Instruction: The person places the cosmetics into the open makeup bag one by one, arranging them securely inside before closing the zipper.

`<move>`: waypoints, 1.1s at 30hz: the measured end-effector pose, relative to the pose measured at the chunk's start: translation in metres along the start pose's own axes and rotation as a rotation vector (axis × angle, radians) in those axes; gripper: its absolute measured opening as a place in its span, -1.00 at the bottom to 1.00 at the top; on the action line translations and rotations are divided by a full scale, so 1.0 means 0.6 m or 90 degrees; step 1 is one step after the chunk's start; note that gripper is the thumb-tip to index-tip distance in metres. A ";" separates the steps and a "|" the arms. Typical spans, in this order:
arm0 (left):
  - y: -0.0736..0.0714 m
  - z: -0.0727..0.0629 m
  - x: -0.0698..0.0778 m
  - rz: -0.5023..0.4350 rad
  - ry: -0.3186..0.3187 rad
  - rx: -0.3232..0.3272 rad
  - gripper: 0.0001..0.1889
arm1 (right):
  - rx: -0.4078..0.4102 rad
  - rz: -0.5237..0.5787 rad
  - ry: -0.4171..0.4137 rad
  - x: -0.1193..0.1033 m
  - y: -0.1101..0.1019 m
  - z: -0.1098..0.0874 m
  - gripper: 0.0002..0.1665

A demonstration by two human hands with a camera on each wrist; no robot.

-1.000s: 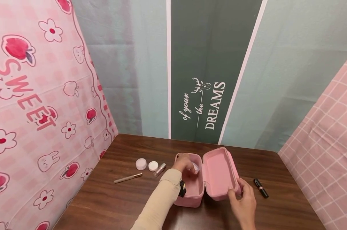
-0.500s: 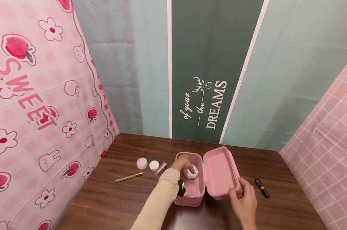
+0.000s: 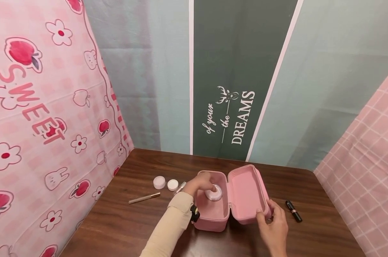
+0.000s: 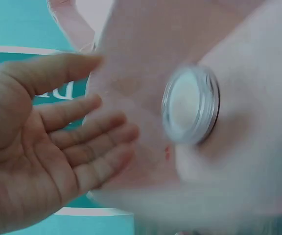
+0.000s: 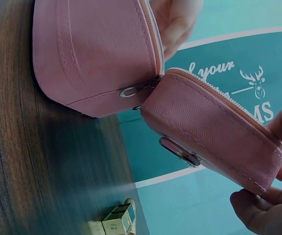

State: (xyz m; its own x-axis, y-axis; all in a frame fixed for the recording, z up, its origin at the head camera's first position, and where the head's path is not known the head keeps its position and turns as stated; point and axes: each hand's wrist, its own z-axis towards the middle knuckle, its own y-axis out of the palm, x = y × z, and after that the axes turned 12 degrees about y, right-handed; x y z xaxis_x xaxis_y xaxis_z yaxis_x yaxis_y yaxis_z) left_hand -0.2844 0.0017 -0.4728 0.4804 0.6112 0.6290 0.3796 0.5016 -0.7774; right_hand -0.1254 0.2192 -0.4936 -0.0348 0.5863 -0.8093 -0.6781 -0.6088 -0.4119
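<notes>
Nearest, to the right of the pink case (image 3: 210, 225), the right hand (image 3: 274, 228) grips the near free corner of the opened lid (image 3: 245, 192), thumb at the rim and fingers around the outer side. At the near left of the case, a cream sleeve (image 3: 166, 226) carries a black wristband (image 3: 194, 213). Well to the right of the case, a black tube (image 3: 293, 211) lies on the tabletop (image 3: 117, 228); well to the left lies a slender rod (image 3: 144, 198).

Inside the case, towards its far end, sits the clear jar (image 3: 214, 194). The left hand (image 3: 200, 182) reaches over the left rim; the left wrist view shows its fingers loosely extended, holding nothing and apart from the jar. The step in hand is judged to be settling the jar within the case. It is best done with the lid held steady, so that the case does not shift, with the jar flat on the case floor, and with the left hand lifted clear of the rim, lest the wristband catch the zip (image 5: 153, 39).

Just left of the case is a clear tube (image 3: 179, 188), partly hidden by the wrist; beyond it, two round pots (image 3: 159, 182). Farthest, behind the case, hangs a green-panelled cloth (image 3: 213, 43).
</notes>
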 end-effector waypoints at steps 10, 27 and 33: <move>0.007 -0.046 0.004 0.145 0.114 0.108 -0.58 | 0.002 -0.009 0.010 0.000 -0.001 -0.004 -0.50; -0.022 -0.097 0.041 0.345 0.009 0.066 -0.67 | -0.002 -0.007 0.017 0.000 0.001 -0.004 -0.49; -0.022 -0.107 0.036 0.318 0.009 0.067 -0.64 | -0.005 -0.004 0.020 0.002 0.001 -0.005 -0.49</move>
State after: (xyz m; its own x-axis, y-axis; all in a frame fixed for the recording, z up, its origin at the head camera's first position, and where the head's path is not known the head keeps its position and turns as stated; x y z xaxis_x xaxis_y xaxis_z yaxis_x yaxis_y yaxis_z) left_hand -0.2285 -0.0309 -0.4500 0.5938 0.7841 0.1806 0.0197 0.2102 -0.9774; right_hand -0.1235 0.2179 -0.4962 -0.0074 0.5733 -0.8193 -0.6724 -0.6093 -0.4203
